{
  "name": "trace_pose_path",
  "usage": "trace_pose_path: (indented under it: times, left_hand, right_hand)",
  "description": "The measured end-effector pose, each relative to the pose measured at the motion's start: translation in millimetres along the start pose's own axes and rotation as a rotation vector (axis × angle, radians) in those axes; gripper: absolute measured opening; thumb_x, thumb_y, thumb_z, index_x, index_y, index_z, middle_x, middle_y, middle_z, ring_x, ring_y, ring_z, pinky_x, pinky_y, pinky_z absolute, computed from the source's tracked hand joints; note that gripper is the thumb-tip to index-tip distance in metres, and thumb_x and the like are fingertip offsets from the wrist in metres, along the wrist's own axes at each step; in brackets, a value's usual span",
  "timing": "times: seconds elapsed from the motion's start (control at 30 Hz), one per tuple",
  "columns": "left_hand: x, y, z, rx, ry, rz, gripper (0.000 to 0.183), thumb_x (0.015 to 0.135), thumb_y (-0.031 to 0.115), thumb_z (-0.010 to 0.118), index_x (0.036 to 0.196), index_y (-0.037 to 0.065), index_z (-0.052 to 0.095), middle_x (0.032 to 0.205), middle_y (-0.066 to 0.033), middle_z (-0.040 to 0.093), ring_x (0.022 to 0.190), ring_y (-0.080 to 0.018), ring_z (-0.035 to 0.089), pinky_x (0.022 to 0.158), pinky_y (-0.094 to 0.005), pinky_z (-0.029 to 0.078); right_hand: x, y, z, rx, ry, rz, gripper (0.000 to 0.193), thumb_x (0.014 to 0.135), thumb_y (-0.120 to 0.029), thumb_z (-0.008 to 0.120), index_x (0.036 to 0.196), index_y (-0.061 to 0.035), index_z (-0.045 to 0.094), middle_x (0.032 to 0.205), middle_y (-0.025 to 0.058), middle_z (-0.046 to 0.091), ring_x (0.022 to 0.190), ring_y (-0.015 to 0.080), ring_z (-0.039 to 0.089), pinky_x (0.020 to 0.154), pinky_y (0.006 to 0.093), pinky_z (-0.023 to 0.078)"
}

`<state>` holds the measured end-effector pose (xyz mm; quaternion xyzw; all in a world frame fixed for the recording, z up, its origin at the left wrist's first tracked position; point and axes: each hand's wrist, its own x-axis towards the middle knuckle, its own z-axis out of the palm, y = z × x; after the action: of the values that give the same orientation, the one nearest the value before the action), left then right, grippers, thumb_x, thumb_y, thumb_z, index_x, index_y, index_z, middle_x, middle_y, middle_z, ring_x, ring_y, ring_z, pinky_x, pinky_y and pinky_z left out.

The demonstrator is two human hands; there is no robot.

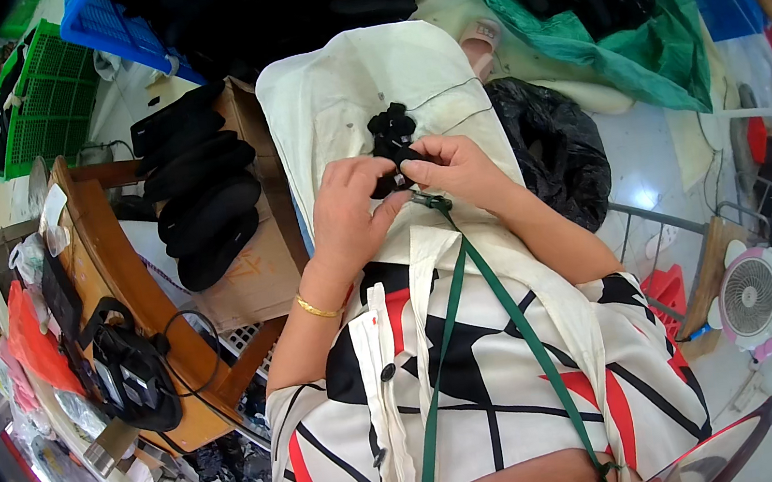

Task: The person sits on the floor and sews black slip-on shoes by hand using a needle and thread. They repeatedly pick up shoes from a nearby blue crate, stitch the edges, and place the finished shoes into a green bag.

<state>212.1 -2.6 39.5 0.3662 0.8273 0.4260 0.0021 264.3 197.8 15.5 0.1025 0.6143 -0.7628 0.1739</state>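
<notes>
White cloth, spread as an apron (pixel 312 85) across the person's lap, carries a lumpy black bunch of soft-looking material (pixel 392 123) near the middle of its far half, well inside both side edges. Fingertips of the left hand (pixel 354 204) and the right hand (pixel 460 171) are clamped on the near end of that bunch, close together with thumbs toward the body; black against black beneath the fingers, I cannot tell whether it is one piece or several. Slipping looks like the first risk: each grip is a small pinch, so a sharp pull from one side could free the near end. Snagging could come next, because the dark green flat neck cord (pixel 526 344) ends in a small dark metal fitting (pixel 432 202) just beside the right thumb, where it might catch the material or get pinched along with it. Tilted knees could also let the bunch slide over the apron's right edge toward the crumpled black plastic bag (pixel 557 145), and something so dark would be hard to spot there. Past the left edge, the oblong black padded pieces (pixel 203 182) stacked by the brown cardboard box (pixel 251 293) could be toppled by a swinging left elbow.
</notes>
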Motion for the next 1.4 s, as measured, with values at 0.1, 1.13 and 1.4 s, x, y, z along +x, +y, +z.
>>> trace_pose_path:
  times: [0.1, 1.13, 1.4]
  left_hand:
    - [-2, 1, -3, -0.197, -0.057, -0.182, 0.031, 0.080, 0.016, 0.078, 0.107, 0.003, 0.067, 0.097, -0.0096, 0.067, 0.088, -0.0248, 0.063, 0.077, -0.0319, 0.051]
    - [-20, 12, 3, -0.458, 0.032, -0.310, 0.023, 0.087, 0.006, 0.072, 0.109, 0.002, 0.068, 0.095, -0.0031, 0.067, 0.083, -0.0099, 0.059, 0.075, -0.0236, 0.048]
    - [-24, -3, 2, -0.554, -0.067, -0.407, 0.020, 0.084, 0.004, 0.072, 0.104, 0.002, 0.068, 0.093, -0.0090, 0.067, 0.083, -0.0175, 0.063, 0.074, -0.0259, 0.049]
  right_hand:
    - [-5, 9, 6, -0.052, 0.056, -0.162, 0.017, 0.092, -0.017, 0.068, 0.098, -0.0011, 0.067, 0.083, -0.0017, 0.061, 0.073, 0.0040, 0.052, 0.063, 0.0217, 0.043]
    - [-16, 12, 32, -0.335, 0.367, -0.526, 0.010, 0.089, -0.009, 0.069, 0.088, 0.0004, 0.065, 0.076, 0.0052, 0.057, 0.066, 0.0146, 0.051, 0.061, 0.0268, 0.042]
    - [-20, 1, 20, -0.553, 0.277, -0.725, 0.009, 0.089, -0.008, 0.067, 0.093, -0.0005, 0.067, 0.077, 0.0112, 0.062, 0.068, 0.0239, 0.059, 0.062, 0.0304, 0.046]
